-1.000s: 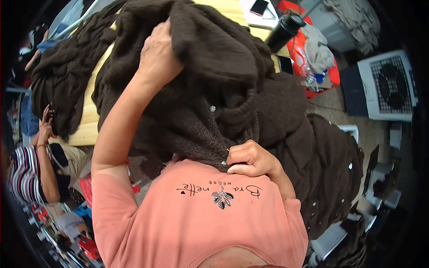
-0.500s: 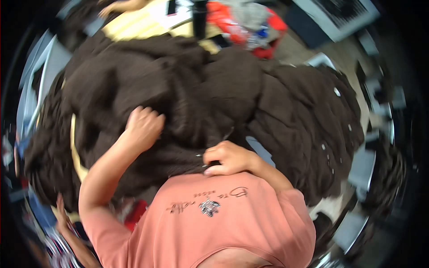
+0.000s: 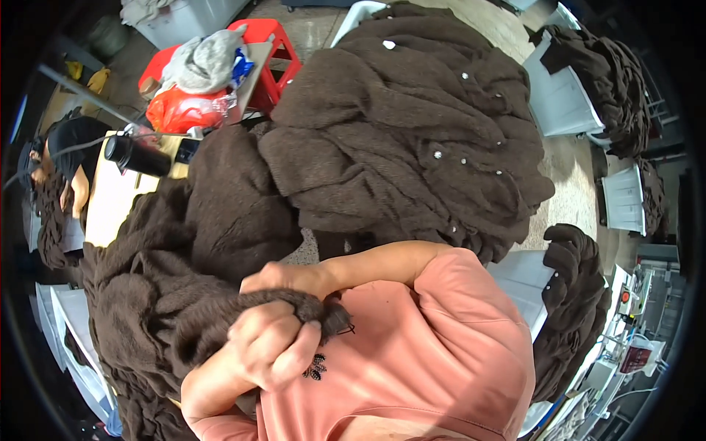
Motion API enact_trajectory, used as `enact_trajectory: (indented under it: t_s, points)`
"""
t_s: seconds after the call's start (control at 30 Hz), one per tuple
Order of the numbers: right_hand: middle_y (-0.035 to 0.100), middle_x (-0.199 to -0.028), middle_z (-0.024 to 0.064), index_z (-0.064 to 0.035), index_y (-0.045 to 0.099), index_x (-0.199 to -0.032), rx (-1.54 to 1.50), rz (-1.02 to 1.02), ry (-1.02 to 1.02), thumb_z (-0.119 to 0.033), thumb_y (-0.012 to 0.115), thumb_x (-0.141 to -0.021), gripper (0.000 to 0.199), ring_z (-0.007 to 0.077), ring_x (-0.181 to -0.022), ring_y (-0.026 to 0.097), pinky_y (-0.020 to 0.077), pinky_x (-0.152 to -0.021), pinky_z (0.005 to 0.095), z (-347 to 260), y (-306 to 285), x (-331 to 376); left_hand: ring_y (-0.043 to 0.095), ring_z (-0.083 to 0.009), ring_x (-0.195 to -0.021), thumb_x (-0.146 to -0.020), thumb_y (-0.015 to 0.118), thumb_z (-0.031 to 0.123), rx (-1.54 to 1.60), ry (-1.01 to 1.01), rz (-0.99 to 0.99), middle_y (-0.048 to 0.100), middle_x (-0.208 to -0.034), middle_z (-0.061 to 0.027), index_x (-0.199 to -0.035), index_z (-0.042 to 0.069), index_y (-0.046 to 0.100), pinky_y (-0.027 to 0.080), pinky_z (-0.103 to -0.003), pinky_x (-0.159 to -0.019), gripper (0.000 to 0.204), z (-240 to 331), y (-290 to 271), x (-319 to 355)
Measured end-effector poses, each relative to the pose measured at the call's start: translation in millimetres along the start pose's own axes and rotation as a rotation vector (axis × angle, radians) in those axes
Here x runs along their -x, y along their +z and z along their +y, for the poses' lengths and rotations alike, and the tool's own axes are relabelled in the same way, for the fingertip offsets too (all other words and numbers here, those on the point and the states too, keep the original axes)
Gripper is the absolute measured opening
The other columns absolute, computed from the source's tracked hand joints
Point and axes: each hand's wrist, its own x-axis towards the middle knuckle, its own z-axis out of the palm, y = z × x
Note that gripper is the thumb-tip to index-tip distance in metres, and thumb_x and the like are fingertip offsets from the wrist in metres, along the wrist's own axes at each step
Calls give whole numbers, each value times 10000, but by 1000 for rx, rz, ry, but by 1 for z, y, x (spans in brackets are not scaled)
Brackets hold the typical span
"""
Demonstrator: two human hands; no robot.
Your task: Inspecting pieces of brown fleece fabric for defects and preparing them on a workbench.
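**Both hands on a brown fleece garment at the chest**

Left hand [image 3: 268,345] closed in a firm grip round a rolled part of the brown fleece garment [image 3: 220,320], held against the pink shirt [image 3: 434,353]. Right hand [image 3: 276,278] just behind, touching the same roll; grip hidden, cannot tell. Heap of brown garments [image 3: 412,125] beyond; red stool [image 3: 276,44] at upper left.

My yellow worktable [image 3: 110,202] carries a heap of brown fleece garments [image 3: 220,213] and a black cylindrical bottle [image 3: 136,156] lying near its far edge.
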Motion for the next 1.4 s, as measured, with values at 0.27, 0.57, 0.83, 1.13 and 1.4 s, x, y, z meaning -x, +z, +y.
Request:
enact_trajectory:
  t_s: [0.27,0.57,0.83,1.13,1.4]
  points:
    - [595,-959,120,30,560,-977,254,175,-246,-79,692,-718,310,238,-916,593,479,-780,317,-19,-61,56,574,-223,-874,-645,760,233,74,-1123,-80,590,-923,-107,-1197,-38,455,442,-334,-817,686,-29,38,8]
    - [628,-845,123,2,572,-955,487,519,211,-111,651,-756,242,222,-701,622,488,-648,324,-13,-96,117,606,-193,-896,-740,608,-21,-321,-1100,634,633,-1045,-126,-1133,-15,594,482,-305,-831,393,-140,-127,-11]
    - [635,-846,172,-4,589,-957,470,565,426,-209,593,-759,284,303,-777,623,482,-681,367,-10,-103,187,619,-220,-964,-797,600,243,-954,-627,345,646,-1070,-102,-1130,81,611,466,-313,-828,371,-223,-200,-187]
    - [655,-861,100,-12,602,-1001,322,917,581,-120,625,-819,213,131,-762,617,496,-668,275,-25,-107,267,590,-347,-1004,-777,554,464,-1329,-938,681,635,-1036,-162,-1122,167,600,460,-418,-853,458,-322,-155,-304]
    - [572,-1083,132,-16,405,-1274,4,1259,423,7,612,-789,528,166,-818,602,509,-654,275,-55,-110,293,627,-317,-904,-730,656,436,-581,-574,330,668,-925,-141,-957,82,672,502,-385,-725,421,-219,123,-450]
